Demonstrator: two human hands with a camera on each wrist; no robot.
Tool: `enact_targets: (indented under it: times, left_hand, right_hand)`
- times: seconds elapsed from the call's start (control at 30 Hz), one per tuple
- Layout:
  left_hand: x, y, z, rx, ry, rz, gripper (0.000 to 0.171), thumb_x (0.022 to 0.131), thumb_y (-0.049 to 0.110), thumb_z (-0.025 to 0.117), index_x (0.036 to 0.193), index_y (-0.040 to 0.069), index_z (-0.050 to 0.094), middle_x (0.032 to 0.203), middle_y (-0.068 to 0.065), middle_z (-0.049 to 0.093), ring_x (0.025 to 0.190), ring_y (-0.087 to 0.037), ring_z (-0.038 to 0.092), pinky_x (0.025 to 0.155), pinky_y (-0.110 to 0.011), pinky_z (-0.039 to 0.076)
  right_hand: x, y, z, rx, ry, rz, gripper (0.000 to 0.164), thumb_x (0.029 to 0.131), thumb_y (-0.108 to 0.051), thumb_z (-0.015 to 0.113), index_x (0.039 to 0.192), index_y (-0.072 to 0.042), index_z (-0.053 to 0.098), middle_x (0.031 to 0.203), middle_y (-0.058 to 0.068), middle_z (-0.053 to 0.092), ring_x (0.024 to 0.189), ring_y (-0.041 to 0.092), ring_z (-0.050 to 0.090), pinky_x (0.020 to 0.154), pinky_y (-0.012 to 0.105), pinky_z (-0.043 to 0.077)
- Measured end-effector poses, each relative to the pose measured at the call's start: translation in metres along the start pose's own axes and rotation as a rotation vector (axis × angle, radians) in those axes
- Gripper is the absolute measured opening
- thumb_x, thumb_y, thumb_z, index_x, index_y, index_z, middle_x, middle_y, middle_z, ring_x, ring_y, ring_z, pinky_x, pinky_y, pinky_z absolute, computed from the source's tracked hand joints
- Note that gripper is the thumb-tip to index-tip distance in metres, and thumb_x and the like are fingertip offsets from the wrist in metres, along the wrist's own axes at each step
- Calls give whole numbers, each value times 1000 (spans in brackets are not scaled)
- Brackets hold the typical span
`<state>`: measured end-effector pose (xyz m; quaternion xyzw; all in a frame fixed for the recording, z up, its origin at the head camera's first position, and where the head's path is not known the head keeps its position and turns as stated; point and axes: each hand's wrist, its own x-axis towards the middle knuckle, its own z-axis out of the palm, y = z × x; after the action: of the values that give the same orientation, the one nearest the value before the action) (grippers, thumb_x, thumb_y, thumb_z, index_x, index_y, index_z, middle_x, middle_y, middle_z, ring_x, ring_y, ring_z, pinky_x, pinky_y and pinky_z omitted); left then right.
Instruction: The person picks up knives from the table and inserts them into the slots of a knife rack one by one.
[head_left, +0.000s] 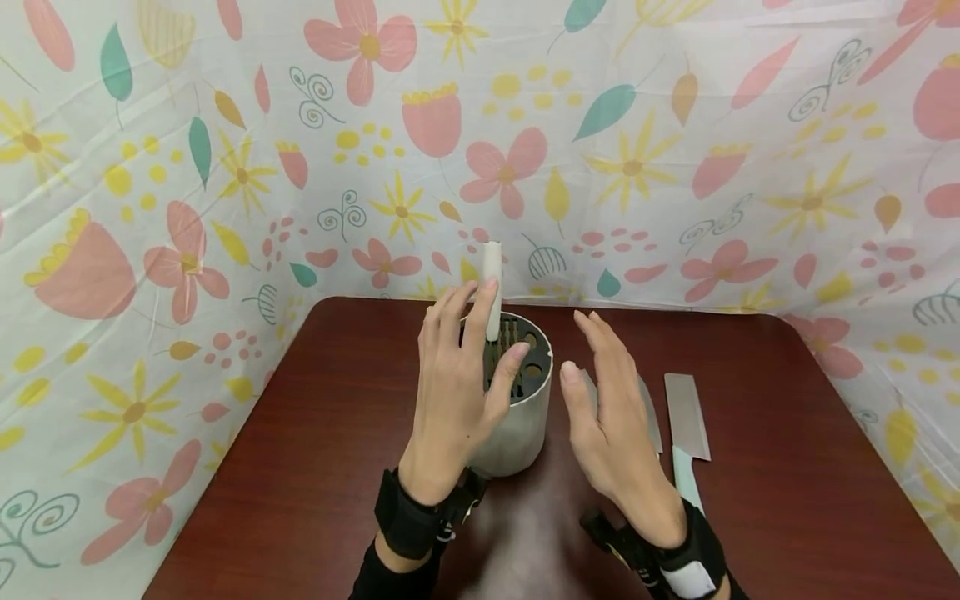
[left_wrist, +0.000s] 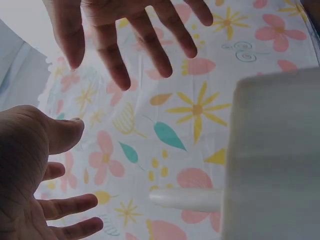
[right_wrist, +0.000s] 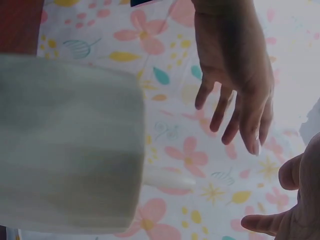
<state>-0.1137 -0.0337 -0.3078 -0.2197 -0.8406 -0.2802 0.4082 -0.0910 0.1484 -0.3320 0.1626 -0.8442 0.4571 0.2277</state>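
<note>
A round, pale knife holder [head_left: 521, 437] with a black slotted top stands on the table. A white handle [head_left: 492, 287] sticks up from its slots. My left hand [head_left: 450, 392] is raised at the holder's near left side, fingers extended and holding nothing; it hides part of the holder. To the holder's right, my right hand [head_left: 618, 425] hovers with fingers extended, also holding nothing. Both wrist views show the hands apart from the holder wall [left_wrist: 275, 160]. Beyond the right hand lies a cleaver [head_left: 686, 408] with a pale handle. Blade parts [head_left: 650, 417] show from behind that hand, their handles hidden.
The dark red-brown table [head_left: 300, 467] has rounded far corners. A flower-printed cloth [head_left: 247, 167] hangs behind and beside it. Each wrist wears a black strap [head_left: 408, 517] with a small camera.
</note>
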Motion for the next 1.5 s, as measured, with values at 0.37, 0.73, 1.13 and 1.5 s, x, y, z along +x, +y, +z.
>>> enact_targets:
  times: [0.37, 0.73, 1.13, 1.5]
  left_hand:
    - [-31, 23, -10, 25, -35, 14, 58, 106, 38, 52, 157, 15, 38, 152, -18, 45, 146, -37, 38, 116, -69, 31]
    - [-67, 42, 5, 53, -53, 103, 50, 108, 38, 43, 151, 12, 47, 148, -16, 51, 141, -35, 47, 106, -67, 43]
    - [-118, 46, 21, 89, -128, 80, 50, 108, 36, 44, 153, 14, 45, 148, -15, 53, 139, -36, 50, 103, -65, 44]
    - [-155, 40, 35, 96, -249, 9, 67, 97, 35, 66, 156, 17, 40, 148, -15, 52, 138, -37, 49, 98, -65, 47]
  right_hand:
    - [-30, -20, -9, -4, 27, -56, 57, 104, -10, 49, 158, -21, 36, 166, 6, 31, 154, 31, 27, 114, 64, 27]
    - [-54, -13, -7, -66, 123, -210, 51, 101, -19, 54, 151, -8, 47, 164, 14, 34, 156, 37, 22, 118, 71, 16]
    - [-91, 19, 4, -152, 3, 7, 61, 96, -13, 62, 153, -25, 45, 167, 6, 30, 156, 39, 20, 106, 84, 16]
    - [-113, 43, 16, -269, -49, 62, 61, 96, -23, 66, 153, -29, 46, 158, 19, 42, 147, 51, 31, 108, 76, 22]
